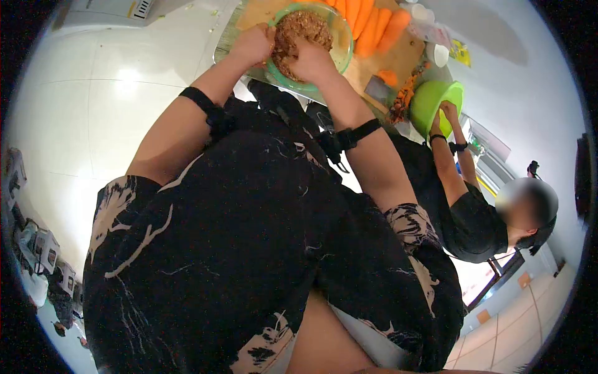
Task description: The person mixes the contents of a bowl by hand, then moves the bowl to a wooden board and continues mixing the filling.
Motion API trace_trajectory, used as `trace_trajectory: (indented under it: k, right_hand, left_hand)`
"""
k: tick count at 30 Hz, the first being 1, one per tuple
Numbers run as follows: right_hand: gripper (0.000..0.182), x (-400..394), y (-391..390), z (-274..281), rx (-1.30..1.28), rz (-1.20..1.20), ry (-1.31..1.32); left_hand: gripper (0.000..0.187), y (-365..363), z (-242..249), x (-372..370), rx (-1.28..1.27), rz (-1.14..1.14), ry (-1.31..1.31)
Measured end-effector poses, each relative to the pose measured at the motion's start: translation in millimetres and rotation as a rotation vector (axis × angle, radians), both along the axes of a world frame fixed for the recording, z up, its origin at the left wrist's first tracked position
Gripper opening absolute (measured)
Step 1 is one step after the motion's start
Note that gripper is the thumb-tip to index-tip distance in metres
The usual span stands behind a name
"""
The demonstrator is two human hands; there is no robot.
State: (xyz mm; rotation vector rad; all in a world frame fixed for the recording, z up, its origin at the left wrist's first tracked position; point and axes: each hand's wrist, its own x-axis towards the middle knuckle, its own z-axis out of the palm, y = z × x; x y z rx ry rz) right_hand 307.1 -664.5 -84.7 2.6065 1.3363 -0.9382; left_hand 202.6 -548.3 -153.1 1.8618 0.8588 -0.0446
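Table (225,42) at top. Lime-green bowl (425,103) at right — co-worker's hands (448,110) at it. Clear green bowl (343,32) near table edge, carrots (369,25) just beside, brown mixture (306,23) inside. Left hand (254,45) at bowl's left rim, right hand (313,63) in mixture — fingers spread or pinching, cannot tell.

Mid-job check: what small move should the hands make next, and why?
I'd probably have the right hand nudge some of the brown mixture toward the bowl's right side: the mixture sits heaped toward the left, bare bowl shows on the right, and the right hand's fingers are already in it. The left hand, at the left rim, could likely steady the bowl.
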Motion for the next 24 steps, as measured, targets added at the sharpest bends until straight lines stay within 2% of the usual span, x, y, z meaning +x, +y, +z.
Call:
trace_trajectory:
  k: [3, 7, 10, 12, 13, 16, 18, 19, 21, 24]
  right_hand:
    - [0.054, 11.9, 3.3, -3.9, 0.110, 0.000, 0.047]
    - [0.059, 46.0, -12.3, -35.1, 0.150, -0.108, 0.042]
    - [0.058, 37.3, -31.5, -36.9, -0.081, -0.114, -0.168]
    - [0.055, 27.3, -33.7, -33.4, -0.141, 0.052, -0.112]
    - [0.054, 20.8, -31.2, -30.9, -0.170, 0.136, -0.081]
    - [0.055, 8.4, -5.5, -17.0, -0.202, 0.181, 0.009]
    - [0.058, 19.7, -0.2, -15.9, -0.056, 0.220, -0.091]
    - [0.060, 26.5, 0.9, -17.8, 0.019, 0.241, -0.139]
    - [0.062, 44.5, -6.1, -28.3, 0.046, 0.134, -0.156]
    - [0.064, 45.3, -30.6, -39.6, 0.065, 0.082, -0.263]
  left_hand:
    - [0.042, -4.9, -34.8, 5.4, 0.119, -0.040, -0.013]
    - [0.040, -1.6, -5.2, 2.7, -0.115, -0.013, 0.049]
    - [0.039, 1.5, -23.3, 7.2, -0.029, -0.077, 0.028]
    - [0.039, -2.9, -39.9, 8.3, 0.111, -0.066, -0.055]
    - [0.039, -2.8, -40.8, 9.9, 0.083, -0.058, -0.044]
    - [0.039, -5.0, -47.9, 10.2, 0.059, -0.051, -0.039]
    - [0.039, -4.9, -59.7, 11.2, 0.139, -0.056, -0.076]
    - [0.038, -1.9, -43.2, 9.7, 0.064, -0.056, -0.040]
    - [0.038, 2.0, -12.9, 4.9, -0.090, -0.060, 0.031]
    - [0.039, -0.4, -33.2, 6.3, -0.051, -0.047, 0.001]
